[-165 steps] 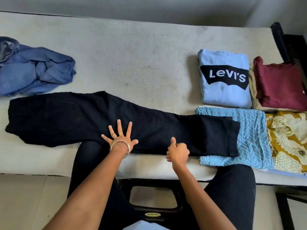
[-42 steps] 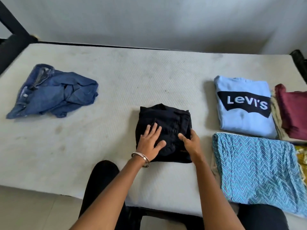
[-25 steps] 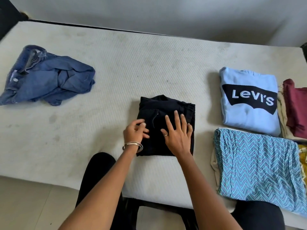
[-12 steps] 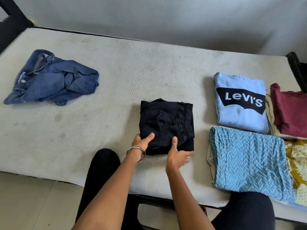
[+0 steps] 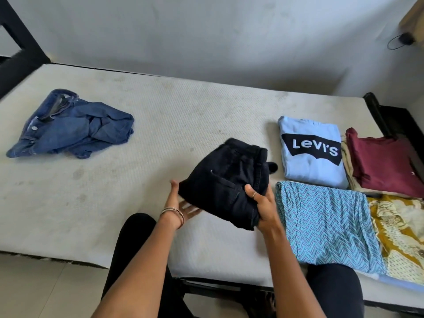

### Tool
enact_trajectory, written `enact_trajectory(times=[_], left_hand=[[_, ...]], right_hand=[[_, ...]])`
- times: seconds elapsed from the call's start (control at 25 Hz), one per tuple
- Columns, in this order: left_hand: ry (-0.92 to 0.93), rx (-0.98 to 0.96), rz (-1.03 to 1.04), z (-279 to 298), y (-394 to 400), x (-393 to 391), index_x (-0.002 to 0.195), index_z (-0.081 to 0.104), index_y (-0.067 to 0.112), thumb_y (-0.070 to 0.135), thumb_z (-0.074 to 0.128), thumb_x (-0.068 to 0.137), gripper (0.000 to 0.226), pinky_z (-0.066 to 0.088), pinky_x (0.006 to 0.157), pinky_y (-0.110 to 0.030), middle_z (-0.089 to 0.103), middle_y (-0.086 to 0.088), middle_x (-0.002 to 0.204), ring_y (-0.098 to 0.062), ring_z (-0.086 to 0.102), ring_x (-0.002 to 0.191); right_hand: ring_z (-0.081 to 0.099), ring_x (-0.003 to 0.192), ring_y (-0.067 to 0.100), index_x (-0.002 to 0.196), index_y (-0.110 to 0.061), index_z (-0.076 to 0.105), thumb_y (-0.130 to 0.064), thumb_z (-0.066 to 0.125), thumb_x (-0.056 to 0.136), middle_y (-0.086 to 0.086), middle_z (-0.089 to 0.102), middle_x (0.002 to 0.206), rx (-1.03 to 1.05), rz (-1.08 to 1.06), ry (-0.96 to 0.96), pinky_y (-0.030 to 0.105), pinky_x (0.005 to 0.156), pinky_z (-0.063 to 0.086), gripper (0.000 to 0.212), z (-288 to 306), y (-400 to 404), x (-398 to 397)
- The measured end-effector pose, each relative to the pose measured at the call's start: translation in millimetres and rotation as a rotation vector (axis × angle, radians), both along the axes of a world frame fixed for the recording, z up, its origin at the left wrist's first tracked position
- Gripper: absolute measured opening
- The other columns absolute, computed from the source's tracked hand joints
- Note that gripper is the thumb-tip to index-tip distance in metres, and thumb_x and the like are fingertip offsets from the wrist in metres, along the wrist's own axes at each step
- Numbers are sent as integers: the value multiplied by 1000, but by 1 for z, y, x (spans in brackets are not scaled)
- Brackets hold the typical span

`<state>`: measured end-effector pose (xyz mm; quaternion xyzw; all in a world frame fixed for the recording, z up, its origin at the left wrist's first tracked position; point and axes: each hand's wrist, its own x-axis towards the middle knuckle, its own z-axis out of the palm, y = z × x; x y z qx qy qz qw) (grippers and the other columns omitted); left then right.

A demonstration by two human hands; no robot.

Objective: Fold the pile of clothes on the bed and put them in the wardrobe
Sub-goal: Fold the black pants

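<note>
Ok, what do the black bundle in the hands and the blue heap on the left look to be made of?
Black bundle: likely denim or heavy twill, matte; stitched pocket seams and a rivet show, and the folds look thick. Blue heap: denim, faded mid-blue wash; a waistband with a metal button and stiff creases show. Fibre content cannot be told.

Both forearms reach forward from the bottom of the frame, close together. Left hand (image 5: 181, 206) is palm-up with the fingers fairly straight and a bangle on the wrist. Right hand (image 5: 262, 208) is curled in a grip, thumb on top, ring on it.
</note>
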<state>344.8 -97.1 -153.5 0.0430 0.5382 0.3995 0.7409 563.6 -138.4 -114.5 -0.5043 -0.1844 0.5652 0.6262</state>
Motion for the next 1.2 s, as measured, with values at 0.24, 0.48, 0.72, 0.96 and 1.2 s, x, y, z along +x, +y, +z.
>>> enact_trajectory(times=[0.24,0.48,0.72,0.96,1.2], left_hand=[[501,131,-57,-15,0,-16,145,36,22,21,76,81,76,46,101,-48,61,-11,121,-30,59,113],[1426,257,-646,-42,-31,-4,131,54,15,51,55,89,55,45,91,-46,52,-15,125,-38,49,115],[1330,315,-869,-45,-6,39,126,47,9,54,46,93,57,47,92,-47,55,-12,125,-34,52,117],[1547,507,-765,-55,8,41,107,45,7,46,29,100,43,49,61,-41,64,-17,88,-40,63,81],[1686,229,-824,-52,13,40,112,50,12,55,12,97,59,37,65,-37,67,-17,93,-36,62,88]], right_hand=[[67,107,18,133,-19,57,-9,69,87,3,68,124,-194,230,-211,33,84,55,48,-34,-1,54],[51,119,40,123,-4,53,-43,57,95,21,55,125,-676,223,-1055,47,96,41,48,-81,-22,37],[59,103,41,112,-3,50,-36,49,100,22,64,110,-565,76,-1089,40,74,40,35,-66,-1,18],[58,104,46,110,-8,39,-40,24,106,28,62,112,-763,88,-1150,44,73,36,35,-80,7,23],[60,97,43,110,-4,47,-42,32,104,29,62,109,-742,48,-1191,40,69,36,41,-101,2,27]])
